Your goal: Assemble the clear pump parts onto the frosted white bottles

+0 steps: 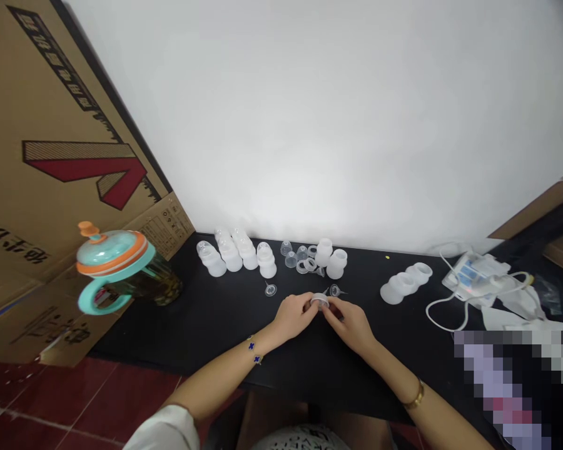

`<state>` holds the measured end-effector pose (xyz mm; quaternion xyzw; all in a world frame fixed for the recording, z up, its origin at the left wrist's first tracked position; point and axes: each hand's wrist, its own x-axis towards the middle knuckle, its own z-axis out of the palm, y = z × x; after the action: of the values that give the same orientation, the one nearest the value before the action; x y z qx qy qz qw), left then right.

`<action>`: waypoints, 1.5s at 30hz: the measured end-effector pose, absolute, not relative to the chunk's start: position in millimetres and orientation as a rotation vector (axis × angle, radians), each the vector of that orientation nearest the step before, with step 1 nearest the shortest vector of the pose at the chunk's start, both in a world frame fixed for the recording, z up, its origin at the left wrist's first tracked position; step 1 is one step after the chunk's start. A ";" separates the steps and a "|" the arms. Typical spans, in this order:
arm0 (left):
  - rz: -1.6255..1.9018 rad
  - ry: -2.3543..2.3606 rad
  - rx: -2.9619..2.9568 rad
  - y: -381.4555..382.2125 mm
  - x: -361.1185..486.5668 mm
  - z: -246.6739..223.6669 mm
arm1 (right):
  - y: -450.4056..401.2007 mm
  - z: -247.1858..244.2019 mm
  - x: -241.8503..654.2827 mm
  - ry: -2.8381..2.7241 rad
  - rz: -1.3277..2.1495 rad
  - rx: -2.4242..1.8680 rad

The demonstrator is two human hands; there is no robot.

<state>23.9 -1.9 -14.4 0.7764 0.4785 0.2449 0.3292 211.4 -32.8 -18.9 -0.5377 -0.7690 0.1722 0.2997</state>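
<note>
Over the black table (206, 331), my left hand (293, 317) and my right hand (349, 320) meet, the fingers of both closed on a small white bottle ring (319, 298). Something clear shows at the ring, and a pointed tip sticks up behind it, perhaps a teat. Just beyond my right fingers lies a clear silicone teat (335, 290) with a thin tail; a similar teat (271, 289) rests left of my hands. Farther back are clear domed caps (291, 259), loose white rings (303, 267) and two open white bottles (338, 264).
Several capped white baby bottles (233, 257) stand at the back left. Three open bottles (406, 283) stand at the right, near a white cable (434, 312) and plastic packaging (478, 275). A large teal-handled jug (122, 262) and cardboard boxes (42, 200) bound the left; a wall (309, 125) rises behind.
</note>
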 end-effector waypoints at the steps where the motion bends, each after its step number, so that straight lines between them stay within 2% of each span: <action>1: 0.652 1.225 2.011 -2.2 24.0 -13.5 | -32.5 -18.9 211.7 -2.035 0.458 -1.424; 12: 0.686 1.084 1.883 -1.0 23.3 -20.8 | -33.6 -17.1 211.7 -2.001 0.505 -1.429; 45: 0.750 1.237 2.009 -5.2 25.9 -20.2 | -32.8 -21.6 211.5 -2.039 0.437 -1.402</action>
<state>25.9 -5.2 -20.2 0.7669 0.4721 0.2865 0.3271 211.5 -32.8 -21.6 -0.5307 -0.7716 0.1652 0.3093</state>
